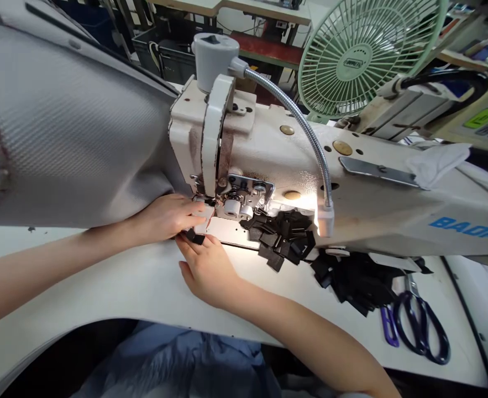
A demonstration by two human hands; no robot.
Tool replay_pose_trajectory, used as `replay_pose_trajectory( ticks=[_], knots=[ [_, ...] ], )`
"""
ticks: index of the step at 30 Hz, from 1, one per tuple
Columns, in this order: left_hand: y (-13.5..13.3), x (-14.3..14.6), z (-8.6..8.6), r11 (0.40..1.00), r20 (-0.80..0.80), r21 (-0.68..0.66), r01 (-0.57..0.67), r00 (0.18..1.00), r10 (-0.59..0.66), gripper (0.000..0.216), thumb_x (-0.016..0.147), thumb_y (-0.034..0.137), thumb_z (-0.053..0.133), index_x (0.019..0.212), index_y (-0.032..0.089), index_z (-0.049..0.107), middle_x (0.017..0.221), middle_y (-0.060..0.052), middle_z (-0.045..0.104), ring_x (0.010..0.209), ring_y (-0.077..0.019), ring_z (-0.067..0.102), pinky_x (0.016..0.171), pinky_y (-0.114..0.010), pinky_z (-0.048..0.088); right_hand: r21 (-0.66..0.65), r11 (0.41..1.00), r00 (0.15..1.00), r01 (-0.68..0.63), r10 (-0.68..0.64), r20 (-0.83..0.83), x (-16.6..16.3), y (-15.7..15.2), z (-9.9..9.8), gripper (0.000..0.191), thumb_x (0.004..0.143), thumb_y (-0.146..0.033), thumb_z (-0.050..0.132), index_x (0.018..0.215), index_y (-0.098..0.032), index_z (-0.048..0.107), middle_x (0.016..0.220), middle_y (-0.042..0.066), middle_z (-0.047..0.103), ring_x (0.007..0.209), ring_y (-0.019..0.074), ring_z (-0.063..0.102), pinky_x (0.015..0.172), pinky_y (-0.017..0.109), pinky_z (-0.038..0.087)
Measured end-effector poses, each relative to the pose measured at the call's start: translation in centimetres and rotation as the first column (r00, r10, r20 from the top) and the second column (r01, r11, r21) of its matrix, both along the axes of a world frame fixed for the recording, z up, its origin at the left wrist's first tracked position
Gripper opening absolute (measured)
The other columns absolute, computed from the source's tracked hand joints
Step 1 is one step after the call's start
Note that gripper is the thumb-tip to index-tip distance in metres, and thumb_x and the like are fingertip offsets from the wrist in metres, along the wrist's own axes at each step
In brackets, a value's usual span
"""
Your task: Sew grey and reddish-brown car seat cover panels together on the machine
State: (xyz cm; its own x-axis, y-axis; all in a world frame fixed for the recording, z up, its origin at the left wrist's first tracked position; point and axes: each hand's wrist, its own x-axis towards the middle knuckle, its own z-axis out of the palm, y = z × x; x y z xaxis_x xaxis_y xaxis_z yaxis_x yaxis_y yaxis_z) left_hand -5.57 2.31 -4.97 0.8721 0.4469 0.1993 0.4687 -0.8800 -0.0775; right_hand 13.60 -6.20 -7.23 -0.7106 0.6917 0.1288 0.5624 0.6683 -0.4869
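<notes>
At the sewing machine's (244,149) needle area, my left hand (171,217) lies over the edge of a large grey mesh fabric (73,127), its fingers closed on it and pointing right toward the presser foot. Just below, my right hand (210,271) pinches a small black fabric tab (195,237) between its fingertips, close to the left fingers. The fabric rises to the left of the machine head. Exactly where the tab meets the fabric is hidden by the fingers.
Black tabs (283,235) lie heaped by the machine bed, and another black pile (355,279) sits farther right. Dark-handled scissors (421,326) and a purple tool (389,326) lie beside it. A flexible lamp (325,218) hangs over the bed; a green fan (353,63) stands behind.
</notes>
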Motion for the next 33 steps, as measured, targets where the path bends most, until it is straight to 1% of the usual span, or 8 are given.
replay_pose_trajectory(
  ticks=[3,8,12,18,23,27,30,33],
  knots=[
    [-0.4,0.2,-0.6,0.999,0.082,0.032,-0.008,0.997,0.005,0.029,0.096,0.012,0.044,0.104,0.019,0.07,0.102,-0.005,0.072,0.083,-0.0165,0.063,0.073,-0.031,0.041,0.029,1.0,1.0,0.01,-0.01,0.014,0.2,-0.1,0.2,0.049,0.099,-0.026,0.047,0.143,-0.005,0.05,0.128,0.014,0.069,0.115,0.0285,0.056,0.103,0.044,0.042],
    [-0.2,0.2,-0.6,0.997,0.101,-0.072,-0.038,0.994,0.045,0.032,0.093,0.009,0.044,0.105,0.022,0.071,0.101,-0.003,0.075,0.079,-0.0148,0.062,0.07,-0.03,0.042,0.086,0.992,0.994,0.097,-0.101,0.045,0.3,-0.3,0.4,0.048,0.097,-0.025,0.049,0.139,-0.003,0.054,0.127,0.018,0.067,0.116,0.0306,0.054,0.102,0.046,0.042],
    [0.0,0.1,-0.2,0.99,0.078,-0.13,-0.05,0.995,0.06,0.033,0.09,0.009,0.046,0.107,0.023,0.071,0.105,-0.003,0.075,0.078,-0.0148,0.062,0.072,-0.029,0.043,0.038,0.997,0.997,0.066,-0.067,0.029,-0.2,-0.4,0.5,0.048,0.096,-0.028,0.048,0.138,-0.004,0.055,0.128,0.018,0.067,0.113,0.0292,0.058,0.1,0.045,0.043],
    [0.3,0.3,-0.3,0.994,0.049,-0.094,-0.046,0.997,0.051,0.029,0.091,0.011,0.049,0.105,0.024,0.072,0.099,-0.002,0.074,0.078,-0.0163,0.06,0.071,-0.032,0.04,0.01,0.999,0.999,0.034,-0.034,-0.004,-0.2,-0.2,0.4,0.049,0.098,-0.027,0.044,0.14,-0.004,0.053,0.132,0.017,0.066,0.121,0.028,0.058,0.102,0.043,0.042],
    [1.1,0.4,-0.2,0.998,0.068,-0.044,-0.04,0.997,0.043,0.029,0.093,0.012,0.048,0.1,0.025,0.072,0.089,-0.002,0.073,0.08,-0.0172,0.062,0.073,-0.032,0.041,0.036,0.997,0.998,0.061,-0.062,0.015,0.1,0.4,0.3,0.048,0.097,-0.027,0.046,0.138,-0.003,0.056,0.134,0.016,0.065,0.113,0.0279,0.06,0.101,0.042,0.042],
    [1.1,0.7,0.1,0.999,0.047,-0.013,-0.034,0.998,0.035,0.025,0.094,0.012,0.048,0.096,0.023,0.071,0.079,-0.002,0.069,0.08,-0.0184,0.061,0.073,-0.033,0.041,0.036,0.996,0.996,0.083,-0.084,0.037,0.0,0.7,0.2,0.047,0.096,-0.024,0.047,0.138,-0.006,0.057,0.125,0.014,0.07,0.107,0.027,0.061,0.1,0.041,0.043],
    [0.6,0.7,0.1,1.0,0.019,-0.005,-0.027,0.999,0.027,0.026,0.094,0.013,0.047,0.101,0.022,0.07,0.081,-0.004,0.069,0.082,-0.0191,0.061,0.074,-0.033,0.042,0.072,0.994,0.995,0.083,-0.087,0.046,-0.2,0.4,0.2,0.046,0.096,-0.022,0.046,0.138,-0.004,0.057,0.121,0.015,0.071,0.106,0.0271,0.061,0.101,0.041,0.042],
    [0.6,0.6,-0.2,1.0,0.03,-0.015,-0.008,1.0,0.008,0.023,0.094,0.015,0.049,0.1,0.021,0.069,0.08,-0.005,0.068,0.082,-0.0191,0.061,0.073,-0.033,0.043,0.087,0.993,0.995,0.08,-0.085,0.05,-0.4,0.2,0.1,0.046,0.096,-0.02,0.047,0.138,-0.003,0.056,0.12,0.016,0.071,0.105,0.0268,0.06,0.098,0.041,0.043]
  ],
)
